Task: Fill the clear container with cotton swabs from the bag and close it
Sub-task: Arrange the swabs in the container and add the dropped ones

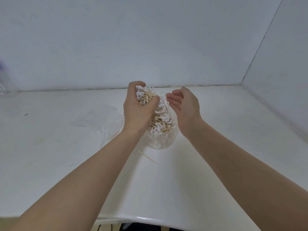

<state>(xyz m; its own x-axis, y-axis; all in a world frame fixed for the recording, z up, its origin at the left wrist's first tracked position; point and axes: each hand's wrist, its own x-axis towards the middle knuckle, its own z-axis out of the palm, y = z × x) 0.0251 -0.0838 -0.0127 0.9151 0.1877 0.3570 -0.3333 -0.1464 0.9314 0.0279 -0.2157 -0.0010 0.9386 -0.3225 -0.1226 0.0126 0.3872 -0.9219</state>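
Note:
A clear round container (160, 142) stands on the white table, heaped with cotton swabs (162, 121) that have wooden sticks and white tips. My left hand (138, 109) is above its left rim, closed around a bunch of swabs (144, 95). On the right side of the pile my right hand (184, 105) is cupped, palm facing the swabs, holding nothing. The clear plastic bag (111, 129) with a red seal line lies flat just left of the container, partly hidden by my left forearm. No lid is visible.
A single swab (149, 158) lies on the white table (50, 155) in front of the container. A crumpled clear plastic item (5, 80) sits at the far left against the wall. White walls close the back and right sides.

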